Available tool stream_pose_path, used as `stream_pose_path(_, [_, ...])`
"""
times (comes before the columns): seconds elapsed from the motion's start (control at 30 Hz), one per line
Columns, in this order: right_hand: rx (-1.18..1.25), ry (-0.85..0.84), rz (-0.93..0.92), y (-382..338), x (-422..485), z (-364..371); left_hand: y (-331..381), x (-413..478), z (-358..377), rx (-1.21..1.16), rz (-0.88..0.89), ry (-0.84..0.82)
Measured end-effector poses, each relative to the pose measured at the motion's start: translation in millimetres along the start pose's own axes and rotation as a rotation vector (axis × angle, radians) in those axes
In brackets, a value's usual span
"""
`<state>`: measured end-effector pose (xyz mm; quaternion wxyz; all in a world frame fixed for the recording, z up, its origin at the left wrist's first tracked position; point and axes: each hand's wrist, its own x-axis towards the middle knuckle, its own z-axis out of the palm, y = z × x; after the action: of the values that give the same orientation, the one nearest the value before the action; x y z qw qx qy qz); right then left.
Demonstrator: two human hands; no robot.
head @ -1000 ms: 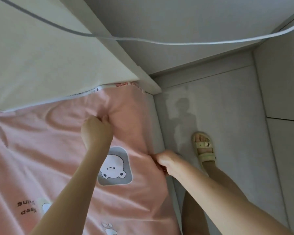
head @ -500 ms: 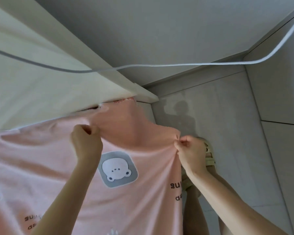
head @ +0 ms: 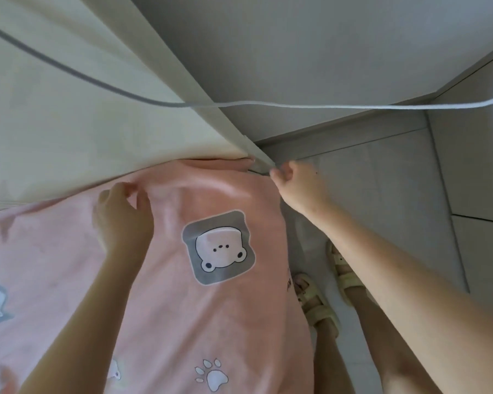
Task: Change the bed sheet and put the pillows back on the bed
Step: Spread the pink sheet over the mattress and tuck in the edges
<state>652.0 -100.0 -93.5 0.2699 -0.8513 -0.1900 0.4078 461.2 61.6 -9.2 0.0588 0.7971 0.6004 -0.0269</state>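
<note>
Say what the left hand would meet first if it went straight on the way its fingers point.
Probably the cream headboard: the left hand grips the pink sheet just short of it, though depth is unclear.

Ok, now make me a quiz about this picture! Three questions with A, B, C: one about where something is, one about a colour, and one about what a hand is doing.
1. Where is the right hand?
A. On a pillow.
B. At the corner of the sheet.
C. In a pocket.

2. What colour is the sheet?
A. Blue.
B. Green.
C. Pink.

3. What is the left hand doing?
A. Gripping the sheet.
B. Waving in the air.
C. Holding a cup.

Answers:
1 B, its fingers are at the sheet's far corner.
2 C, it is pink all around the bear picture.
3 A, its fingers are curled into the cloth.
</note>
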Motion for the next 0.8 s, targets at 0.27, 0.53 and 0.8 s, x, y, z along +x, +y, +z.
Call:
stream_pose_path(0.27, [0.226, -0.357, -0.035, -49, 15, 40, -52, 28, 5, 0.304, 0.222, -0.309])
stream_pose_path(0.53, [-0.290, 0.240, -0.322, -41, 14, 27, -40, 27, 16, 0.379, 0.369, -0.186])
stream_pose_path(0.8, [-0.328, 0.856, -0.632, -34, -20, -1, -36, 14, -8, 0.331, 0.514, 0.063])
